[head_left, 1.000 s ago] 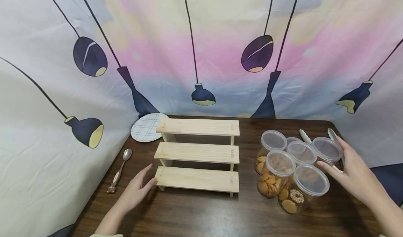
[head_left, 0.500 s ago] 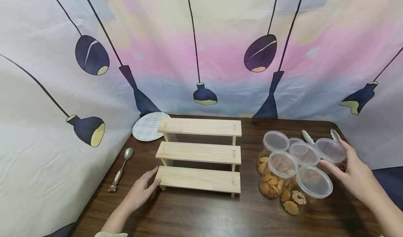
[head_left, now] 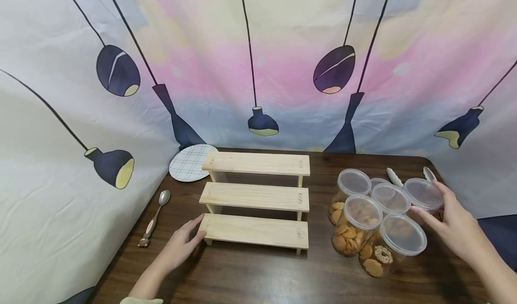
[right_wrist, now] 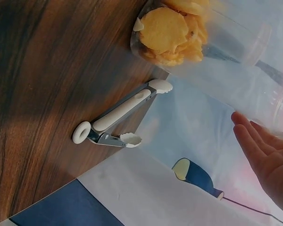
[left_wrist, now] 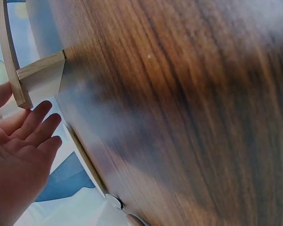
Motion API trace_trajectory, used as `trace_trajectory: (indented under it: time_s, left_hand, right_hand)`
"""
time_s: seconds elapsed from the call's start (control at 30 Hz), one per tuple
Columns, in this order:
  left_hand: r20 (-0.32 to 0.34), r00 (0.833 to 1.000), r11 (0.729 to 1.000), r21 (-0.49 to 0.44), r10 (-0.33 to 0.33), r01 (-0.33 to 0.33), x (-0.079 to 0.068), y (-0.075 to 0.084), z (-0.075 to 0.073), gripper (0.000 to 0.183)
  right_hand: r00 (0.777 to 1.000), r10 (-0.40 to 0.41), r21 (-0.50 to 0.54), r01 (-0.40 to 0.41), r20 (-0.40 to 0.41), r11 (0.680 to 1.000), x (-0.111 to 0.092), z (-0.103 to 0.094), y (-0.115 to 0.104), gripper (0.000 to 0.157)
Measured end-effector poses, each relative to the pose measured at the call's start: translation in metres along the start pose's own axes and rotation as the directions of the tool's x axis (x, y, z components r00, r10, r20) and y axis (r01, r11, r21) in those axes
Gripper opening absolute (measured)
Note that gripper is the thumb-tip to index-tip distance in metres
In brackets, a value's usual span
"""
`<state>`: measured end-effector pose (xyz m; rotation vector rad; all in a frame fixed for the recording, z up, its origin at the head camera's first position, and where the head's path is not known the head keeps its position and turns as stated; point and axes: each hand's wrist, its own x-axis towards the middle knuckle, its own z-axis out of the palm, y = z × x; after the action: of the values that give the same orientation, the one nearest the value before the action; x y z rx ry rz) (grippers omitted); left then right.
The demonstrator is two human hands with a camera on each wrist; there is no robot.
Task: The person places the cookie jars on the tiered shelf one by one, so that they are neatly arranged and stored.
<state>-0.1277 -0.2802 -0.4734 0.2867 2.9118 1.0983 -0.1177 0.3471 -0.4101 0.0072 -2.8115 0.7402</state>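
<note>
Left hand (head_left: 180,243): loose, unclenched, fingertips touching the left end of the stand (head_left: 254,197)
Right hand (head_left: 454,216): released, fingers straight at the lid (head_left: 423,192) of the back right jar (right_wrist: 212,66)
Jar: on the table (head_left: 250,277), right of the stand; I judge the step as first contact, no lift yet
Lid: next I'd close thumb and fingers round it, clear of the tongs (right_wrist: 122,109) behind

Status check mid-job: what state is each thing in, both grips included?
Wooden shelf: standing on its legs.
Jars: upright, lids on.
Tongs: lying down, arms spread open.
Spoon: lying down.
Plate: checked side showing, right edge hidden by the wooden shelf.
Left grip: relaxed, at the lowest step's left end.
Right grip: fingers extended, at the rear right jar; firmness unclear.
</note>
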Motion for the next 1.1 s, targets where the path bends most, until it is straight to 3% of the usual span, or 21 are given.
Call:
trace_trajectory:
  time_s: [0.43, 0.77, 1.1]
  left_hand:
    - [0.0, 1.0, 0.998, -0.049, 0.03, -0.03, 0.002, 0.001, -0.003, 0.057]
    - [0.021, 1.0, 0.994, -0.105, 0.006, -0.004, 0.006, -0.003, -0.004, 0.047]
    - [0.0, 0.999, 0.996, -0.081, 0.032, -0.032, 0.009, -0.004, -0.003, 0.048]
  right_hand:
    - [0.997, -0.007, -0.023, 0.005, -0.083, 1.0, -0.001, -0.013, -0.001, 0.092]
    - [0.991, 0.078, -0.042, -0.083, -0.11, 0.996, -0.001, -0.025, -0.007, 0.098]
    - [0.96, 0.082, 0.013, -0.082, -0.268, 0.997, -0.003, -0.037, -0.014, 0.091]
